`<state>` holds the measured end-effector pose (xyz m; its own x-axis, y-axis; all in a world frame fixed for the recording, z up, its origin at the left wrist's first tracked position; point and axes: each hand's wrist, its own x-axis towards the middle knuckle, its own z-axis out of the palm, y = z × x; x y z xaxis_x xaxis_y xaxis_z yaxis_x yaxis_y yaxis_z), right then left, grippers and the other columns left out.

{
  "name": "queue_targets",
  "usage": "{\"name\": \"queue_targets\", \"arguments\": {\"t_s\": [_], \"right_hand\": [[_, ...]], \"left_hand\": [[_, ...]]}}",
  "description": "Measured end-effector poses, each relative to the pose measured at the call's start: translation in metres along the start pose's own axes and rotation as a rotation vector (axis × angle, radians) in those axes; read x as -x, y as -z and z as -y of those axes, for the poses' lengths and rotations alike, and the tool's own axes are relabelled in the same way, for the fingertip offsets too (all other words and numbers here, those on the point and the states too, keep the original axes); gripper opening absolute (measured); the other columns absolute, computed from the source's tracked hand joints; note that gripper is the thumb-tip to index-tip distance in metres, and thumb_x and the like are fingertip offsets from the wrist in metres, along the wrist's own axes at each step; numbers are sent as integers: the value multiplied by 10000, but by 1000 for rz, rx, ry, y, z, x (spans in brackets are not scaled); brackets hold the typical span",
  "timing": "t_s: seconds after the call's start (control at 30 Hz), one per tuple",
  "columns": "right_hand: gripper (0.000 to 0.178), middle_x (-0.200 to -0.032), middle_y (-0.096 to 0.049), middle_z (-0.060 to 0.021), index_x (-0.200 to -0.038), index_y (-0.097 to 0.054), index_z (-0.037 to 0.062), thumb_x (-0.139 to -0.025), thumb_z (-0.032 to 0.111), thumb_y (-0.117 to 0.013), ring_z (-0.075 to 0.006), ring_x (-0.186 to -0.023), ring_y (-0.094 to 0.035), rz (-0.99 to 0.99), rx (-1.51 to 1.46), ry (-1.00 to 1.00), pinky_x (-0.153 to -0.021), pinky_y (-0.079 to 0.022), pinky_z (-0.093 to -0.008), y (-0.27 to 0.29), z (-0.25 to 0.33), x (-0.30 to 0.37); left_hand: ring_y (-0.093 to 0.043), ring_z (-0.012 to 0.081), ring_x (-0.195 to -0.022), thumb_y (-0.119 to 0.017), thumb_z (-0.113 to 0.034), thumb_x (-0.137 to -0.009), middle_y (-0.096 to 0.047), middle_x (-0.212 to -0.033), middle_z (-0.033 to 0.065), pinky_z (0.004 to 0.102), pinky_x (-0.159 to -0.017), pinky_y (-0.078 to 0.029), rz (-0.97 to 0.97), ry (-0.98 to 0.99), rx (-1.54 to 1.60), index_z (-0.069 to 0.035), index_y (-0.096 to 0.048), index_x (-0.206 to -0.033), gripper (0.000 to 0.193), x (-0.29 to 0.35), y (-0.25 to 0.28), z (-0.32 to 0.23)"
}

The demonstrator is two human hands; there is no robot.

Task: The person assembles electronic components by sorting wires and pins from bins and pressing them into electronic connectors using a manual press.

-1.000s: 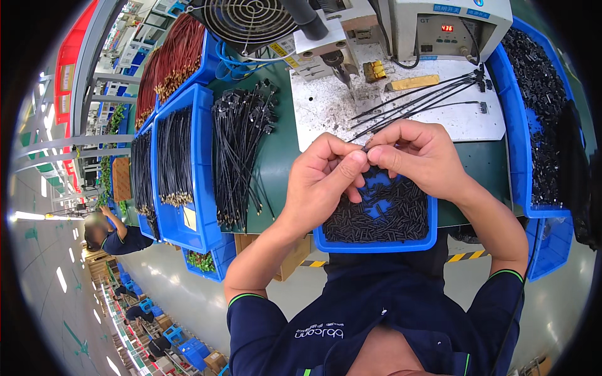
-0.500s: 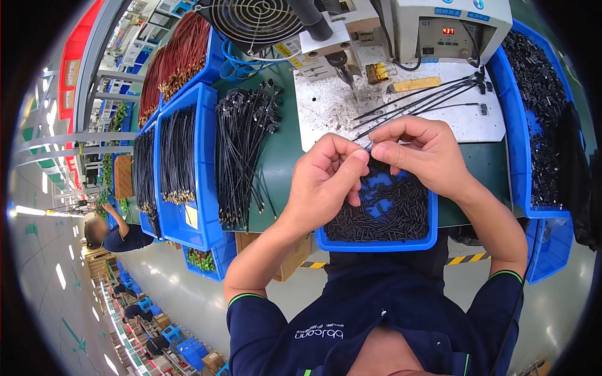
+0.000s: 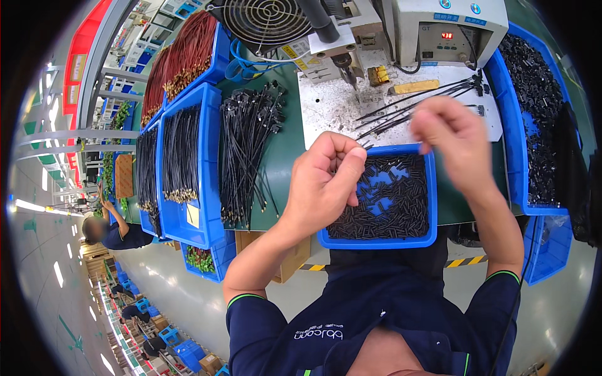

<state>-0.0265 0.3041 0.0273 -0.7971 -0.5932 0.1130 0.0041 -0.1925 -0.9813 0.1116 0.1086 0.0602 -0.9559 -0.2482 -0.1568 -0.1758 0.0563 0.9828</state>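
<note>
My left hand [image 3: 326,182] is closed in a pinch above the left side of a blue tray [image 3: 379,244]. Tiny thin dark pieces [image 3: 368,146] stick out past its fingertips; their kind is too small to make out. Short black tubes [image 3: 382,227] lie loose in the tray, with patches of blue bottom showing between them. My right hand [image 3: 456,141], smeared by motion, is apart from the left one, near several black cables [image 3: 392,119] lying on a white work plate [image 3: 323,119]. Whether its fingers hold anything is hidden by the blur.
A soldering iron [image 3: 345,66] points down over the plate, beside a control box [image 3: 448,41] with a red display. Bundled black cables [image 3: 248,150] lie left; blue bins [image 3: 210,156] of cables stand beyond. At right is a bin [image 3: 520,163] of small black parts. Another person [image 3: 116,232] works far left.
My right hand has parted from the left and moved right and up toward the cables on the plate. The left hand keeps its pinch in nearly the same place.
</note>
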Motion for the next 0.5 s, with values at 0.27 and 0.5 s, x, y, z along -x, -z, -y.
{"name": "queue_targets", "arguments": {"t_s": [0.27,0.5], "right_hand": [[239,-976,-719,-34,-1157,-714,-20,-999,157,-697,-67,-847,-627,-613,675,202,-718,-466,-198,136,61,79],[267,-991,-731,-203,-1119,-690,-61,-993,168,-638,-267,-915,-713,-326,1291,-123,-850,-530,-342,199,91,109]], "left_hand": [[-542,52,-524,-609,-167,-1038,-608,-824,25,216,-456,-443,99,102,200,-4,-586,-1018,166,-5,23,-2],[-515,86,-489,-619,-151,-1022,-613,-809,34,251,-449,-452,69,166,185,-29,-608,-993,125,-9,29,-4]]}}
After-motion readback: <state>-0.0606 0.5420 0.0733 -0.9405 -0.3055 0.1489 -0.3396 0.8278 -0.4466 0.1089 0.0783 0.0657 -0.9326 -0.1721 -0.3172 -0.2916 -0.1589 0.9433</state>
